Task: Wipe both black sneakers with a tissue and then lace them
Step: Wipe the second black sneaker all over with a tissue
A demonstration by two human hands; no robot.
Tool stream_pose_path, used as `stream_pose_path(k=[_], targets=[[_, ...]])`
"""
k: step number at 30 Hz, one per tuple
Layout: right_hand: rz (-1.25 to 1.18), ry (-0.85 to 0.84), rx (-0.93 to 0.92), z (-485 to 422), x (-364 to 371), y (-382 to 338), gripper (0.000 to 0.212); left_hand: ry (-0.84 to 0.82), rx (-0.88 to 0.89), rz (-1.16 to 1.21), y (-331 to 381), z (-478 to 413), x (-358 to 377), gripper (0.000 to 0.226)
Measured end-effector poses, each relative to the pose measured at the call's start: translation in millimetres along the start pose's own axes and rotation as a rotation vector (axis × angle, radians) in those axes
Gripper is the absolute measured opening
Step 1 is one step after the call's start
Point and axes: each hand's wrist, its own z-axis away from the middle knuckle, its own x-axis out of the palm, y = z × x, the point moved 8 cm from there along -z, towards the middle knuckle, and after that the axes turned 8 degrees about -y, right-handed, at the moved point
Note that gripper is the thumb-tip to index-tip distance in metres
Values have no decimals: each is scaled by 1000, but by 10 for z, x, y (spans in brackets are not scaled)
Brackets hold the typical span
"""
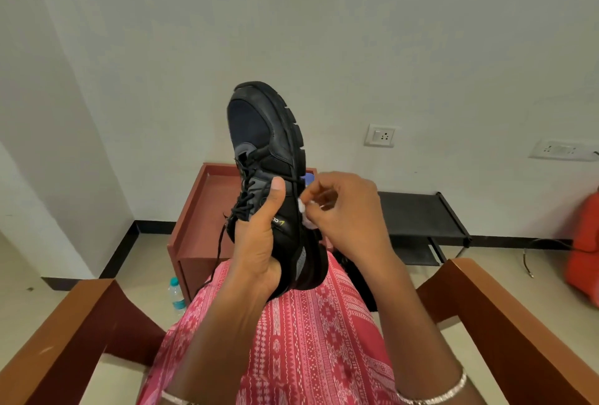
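right hand (343, 210): centre-right of frame; fingers curled, fingertips pinching a small wad of white tissue (304, 208); wad pressed against the side of the sneaker just above the sole edge
left hand (259, 249): centre of frame; wrapped round the heel end of the black sneaker (265, 132), thumb laid straight up along its side panel; carries the shoe toe-up over the lap
lace (246, 200): threaded through the eyelets but slack, not tied; one free end hangs down at the left of the shoe towards the lap
step in hand (judgement): wiping of this sneaker under way, at the mid-side near the sole; how much of the upper is already clean cannot be told
second sneaker: not identified; a dark shape lies under the right forearm at the edge of the lap, too hidden to name
left to do (judgement): finish this wipe; wipe the other sneaker; lace and tie both; task looks to be in its early part
lap: pink patterned garment (308, 340), lower centre
chair: wooden armrest (64, 340) lower left, its twin lower right
beyond: red-brown table (201, 210) behind the shoe; plastic bottle (176, 296) on the floor beside it; black rack (421, 216) at right
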Motion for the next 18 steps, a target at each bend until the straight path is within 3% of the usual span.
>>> stream_pose_path(k=[3, 10, 18], targets=[[-84, 55, -112, 30, 75, -45, 18, -11, -2, 27, 58, -8, -37, 37], [4, -211, -103, 394, 310, 190, 15, 63, 20, 54, 203, -10, -170, 39], [-96, 60, -193, 198, 199, 53, 12, 36, -42, 94, 128, -17, -138, 42]])
